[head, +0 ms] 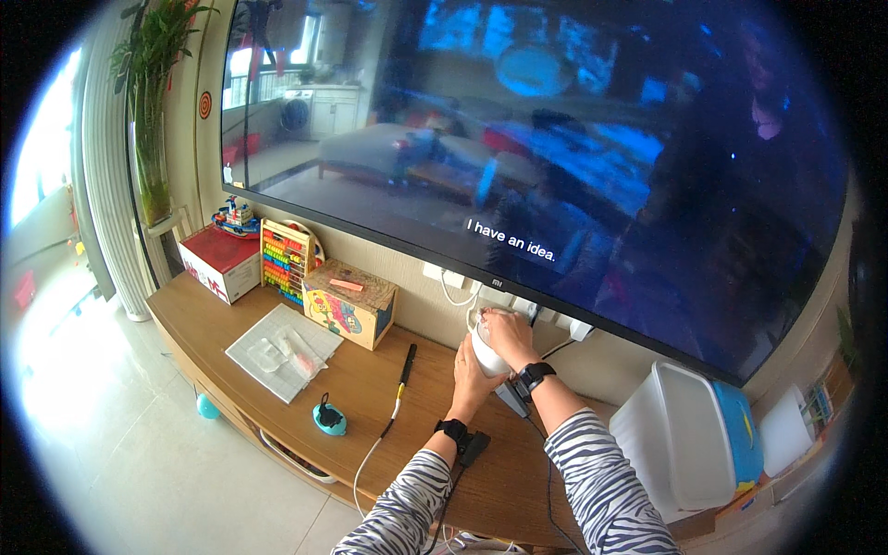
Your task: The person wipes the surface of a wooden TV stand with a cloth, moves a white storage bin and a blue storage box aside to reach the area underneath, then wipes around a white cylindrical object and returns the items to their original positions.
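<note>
Both hands are on a white rounded object (490,355) close to the wall under the television; its exact kind cannot be told. My left hand (473,380) cups its near left side, with the fingers wrapped around it. Over its top and right side lies my right hand (510,340), fingertips at its upper rim and partly hiding it. A white cable (470,319) hangs just behind it from the wall sockets (444,274). On the wooden cabinet top (388,451), a black stick-shaped device (408,364) with a cable lies to the left of my hands.
A teal lid (330,420) with a black loop and a gridded board (277,333) bearing plastic packets lie left. Behind them stand a painted wooden box (350,302), an abacus (284,257) and a red-and-white carton (222,263). The television (520,173) overhangs; a white bin (669,437) stands right.
</note>
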